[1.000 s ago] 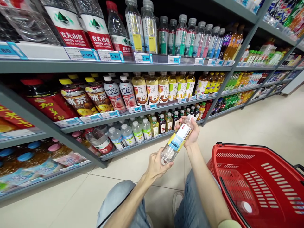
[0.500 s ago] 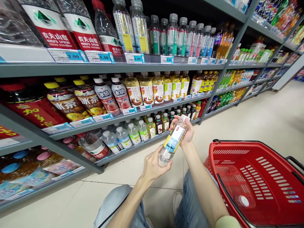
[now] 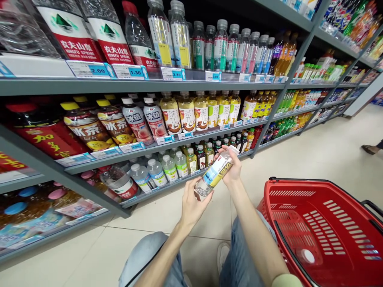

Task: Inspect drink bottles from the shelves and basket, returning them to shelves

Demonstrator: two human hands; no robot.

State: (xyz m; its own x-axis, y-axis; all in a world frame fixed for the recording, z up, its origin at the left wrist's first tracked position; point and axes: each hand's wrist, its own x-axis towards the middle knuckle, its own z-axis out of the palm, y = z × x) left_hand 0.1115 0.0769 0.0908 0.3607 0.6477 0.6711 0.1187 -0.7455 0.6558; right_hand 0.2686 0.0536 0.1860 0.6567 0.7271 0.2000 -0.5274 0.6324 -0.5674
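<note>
Both of my hands hold a clear drink bottle [image 3: 216, 172] with a white cap and a label in white, blue and yellow. It is tilted, cap end up and to the right. My left hand [image 3: 191, 201] is closed round its base, with the thumb underneath. My right hand [image 3: 233, 169] grips it near the neck, and some of those fingers are hidden behind the bottle. Beyond my hands, small juice bottles [image 3: 200, 156] stand on the bottom shelf.
A red shopping basket [image 3: 321, 183] stands at my right, with a white-capped bottle [image 3: 307, 256] in it. Shelves [image 3: 179, 85] of drinks run along the left and far side. A person's foot [image 3: 371, 149] shows at the right edge, on the tiled floor. My knees [image 3: 143, 255] are bent below.
The bottle has turned in my hands, bringing more of the yellow lettering into view, and tips lower to the left. A person's foot has come into view at the right edge.
</note>
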